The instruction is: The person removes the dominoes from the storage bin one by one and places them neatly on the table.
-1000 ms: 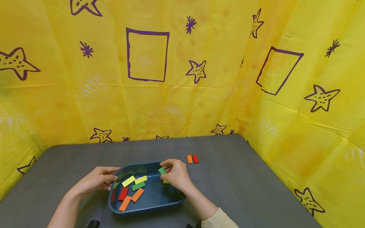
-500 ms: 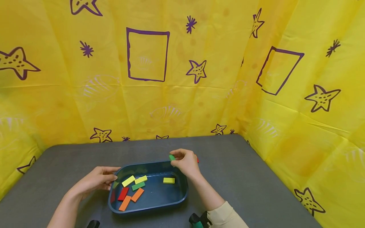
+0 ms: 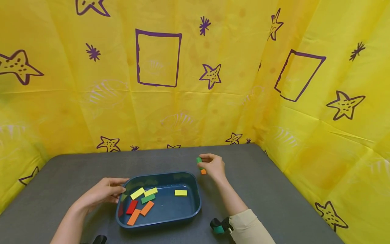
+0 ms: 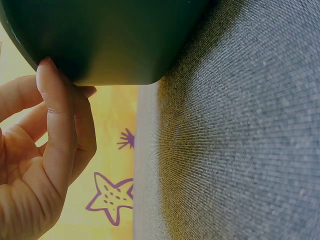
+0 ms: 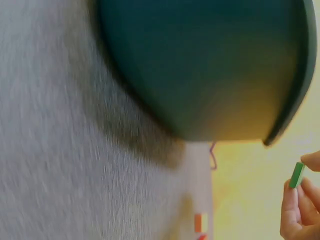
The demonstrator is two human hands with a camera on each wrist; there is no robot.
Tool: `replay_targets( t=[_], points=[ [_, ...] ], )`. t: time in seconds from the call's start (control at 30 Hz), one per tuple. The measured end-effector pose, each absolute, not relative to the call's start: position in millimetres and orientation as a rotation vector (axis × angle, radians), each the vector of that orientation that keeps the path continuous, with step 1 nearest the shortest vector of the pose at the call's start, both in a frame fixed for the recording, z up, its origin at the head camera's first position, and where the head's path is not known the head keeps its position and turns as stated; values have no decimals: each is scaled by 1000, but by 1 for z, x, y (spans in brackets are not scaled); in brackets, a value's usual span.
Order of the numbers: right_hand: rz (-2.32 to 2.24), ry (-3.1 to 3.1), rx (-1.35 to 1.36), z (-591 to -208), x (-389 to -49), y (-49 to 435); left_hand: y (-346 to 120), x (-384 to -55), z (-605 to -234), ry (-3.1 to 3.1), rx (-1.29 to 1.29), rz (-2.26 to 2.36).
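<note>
In the head view my right hand [image 3: 214, 167] pinches a green block [image 3: 199, 161] between thumb and fingers, beyond the far right corner of the blue tray [image 3: 161, 223]. The right wrist view shows this green block [image 5: 297, 175] raised off the table. Just under it lies an orange block [image 3: 203, 171], partly covered; a red one [image 5: 202, 237] peeks in at the right wrist view's bottom edge. My left hand [image 3: 102, 194] grips the tray's left rim, its fingers bent against the outer wall [image 4: 120, 55]. Inside the tray lie several yellow, green, red and orange blocks.
A dark grey table [image 3: 259, 196] carries everything. Yellow cloth [image 3: 237, 108] with purple starfish drawings hangs behind and at the sides. Black straps with a device [image 3: 220, 226] sit at the right wrist.
My right hand has lifted the green block out of the tray's right side and carried it over the far rim to the right, above the orange block. The left hand has stayed put.
</note>
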State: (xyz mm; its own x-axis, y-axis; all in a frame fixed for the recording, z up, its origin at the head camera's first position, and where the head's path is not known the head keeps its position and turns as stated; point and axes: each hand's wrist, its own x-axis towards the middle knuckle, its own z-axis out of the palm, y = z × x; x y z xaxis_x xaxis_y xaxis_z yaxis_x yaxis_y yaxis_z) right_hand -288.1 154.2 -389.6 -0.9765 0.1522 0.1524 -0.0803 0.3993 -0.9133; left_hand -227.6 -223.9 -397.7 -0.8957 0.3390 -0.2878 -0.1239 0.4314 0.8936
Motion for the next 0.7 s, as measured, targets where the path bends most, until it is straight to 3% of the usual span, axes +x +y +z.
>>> replay_targets(
  t=[0.7],
  points=[
    [1361, -2547, -448, -419, -324, 209, -224, -227, -398, 2265, 189, 1470]
  ],
)
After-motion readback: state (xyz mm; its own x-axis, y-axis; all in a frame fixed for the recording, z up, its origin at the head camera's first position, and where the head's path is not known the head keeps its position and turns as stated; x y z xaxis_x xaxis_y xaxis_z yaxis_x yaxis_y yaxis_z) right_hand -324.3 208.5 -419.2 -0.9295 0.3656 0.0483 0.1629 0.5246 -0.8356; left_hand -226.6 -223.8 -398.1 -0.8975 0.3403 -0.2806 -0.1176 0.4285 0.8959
